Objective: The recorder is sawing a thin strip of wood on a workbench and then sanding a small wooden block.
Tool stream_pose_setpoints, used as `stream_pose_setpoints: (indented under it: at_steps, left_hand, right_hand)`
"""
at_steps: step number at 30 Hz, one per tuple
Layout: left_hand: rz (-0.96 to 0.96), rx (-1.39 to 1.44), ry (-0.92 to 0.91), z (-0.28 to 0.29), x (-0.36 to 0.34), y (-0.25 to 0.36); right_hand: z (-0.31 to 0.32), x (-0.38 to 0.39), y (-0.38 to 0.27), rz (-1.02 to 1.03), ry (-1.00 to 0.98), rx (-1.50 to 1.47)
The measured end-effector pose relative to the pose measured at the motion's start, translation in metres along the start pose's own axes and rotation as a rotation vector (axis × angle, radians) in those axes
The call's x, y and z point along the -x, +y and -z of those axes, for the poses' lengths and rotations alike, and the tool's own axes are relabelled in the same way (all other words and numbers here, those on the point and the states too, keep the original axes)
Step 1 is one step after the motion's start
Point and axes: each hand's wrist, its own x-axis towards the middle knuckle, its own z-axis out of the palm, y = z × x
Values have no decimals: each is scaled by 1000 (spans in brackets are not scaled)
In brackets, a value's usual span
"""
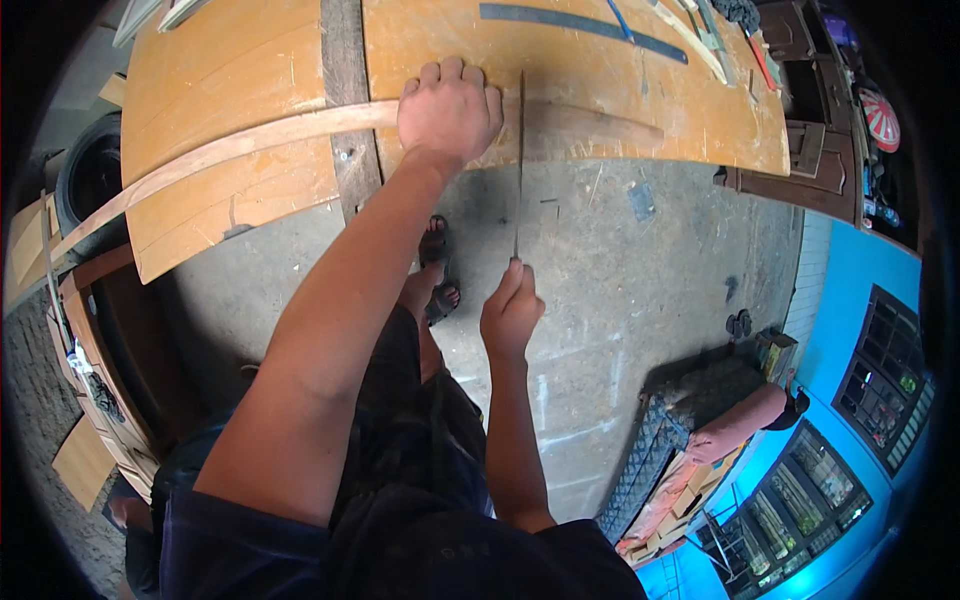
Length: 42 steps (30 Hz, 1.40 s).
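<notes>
Wooden strip, long and thin, lies across the orange tabletop and spans the gap between its two boards. My left hand presses flat on the strip, knuckles up, fingers curled over its far edge. My right hand, nearer my body, pinches the handle end of a thin saw blade that stands on edge across the strip, just beside my left hand. Concrete floor shows below.
</notes>
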Motion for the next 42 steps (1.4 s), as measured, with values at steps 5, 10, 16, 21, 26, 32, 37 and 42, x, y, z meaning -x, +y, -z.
stream_pose_setpoints:
  at_steps: [5, 10, 16, 21, 26, 32, 37, 42]
  left_hand:
    - [-37, -17, 29, -1, -3, 12]
    - [-4, -5, -1, 0, -2, 8]
    - [-31, -4, 94, -1, -2, 2]
    - [-16, 6, 17, 2, -6, 6]
    - [-1, -4, -38, 1, -1, 9]
    - [-4, -6, 9, 0, -2, 5]
    - [-21, -14, 1, 2, -5, 6]
    - [-7, 11, 7, -3, -2, 10]
  right_hand:
    - [-13, -83, -35, 155, 117, 101]
    - [-10, -82, -38, 160, 69, 14]
    - [-2, 16, 19, -14, 1, -10]
    - [-14, -57, -16, 119, 78, 104]
    - [-7, -89, -48, 108, 21, 51]
    - [10, 16, -4, -94, -84, 58]
    - [-8, -63, -36, 21, -36, 67]
    - [-15, -78, -32, 112, 36, 71]
